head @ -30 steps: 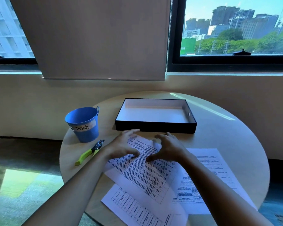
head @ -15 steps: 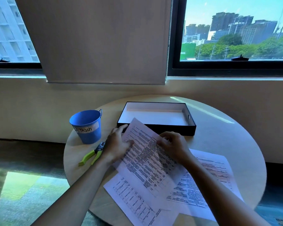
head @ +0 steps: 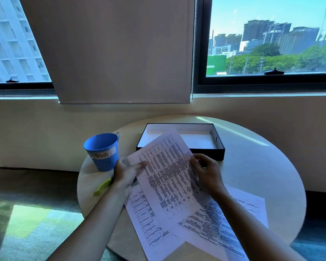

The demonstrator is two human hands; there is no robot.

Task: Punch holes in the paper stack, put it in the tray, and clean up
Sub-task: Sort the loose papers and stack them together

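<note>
A printed sheet of paper (head: 167, 172) is lifted off the round table, tilted up in front of the black tray (head: 217, 153). My left hand (head: 127, 173) pinches its left edge with the thumb on top. My right hand (head: 207, 174) grips its right edge. Two more printed sheets lie flat under it, one at the lower left (head: 149, 223) and one at the lower right (head: 233, 223). The green-handled hole punch (head: 103, 186) lies left of my left hand, mostly hidden by it. The tray's white inside holds nothing.
A blue bucket labelled Trash (head: 103, 151) stands at the table's left edge, just behind the punch. The round wooden table (head: 262, 166) ends close to the wall under the window. Floor lies below on the left.
Both hands went from resting flat on the top sheet to gripping its edges and lifting it off the table, tilting it upward toward the tray. The camera view also shifted upward.
</note>
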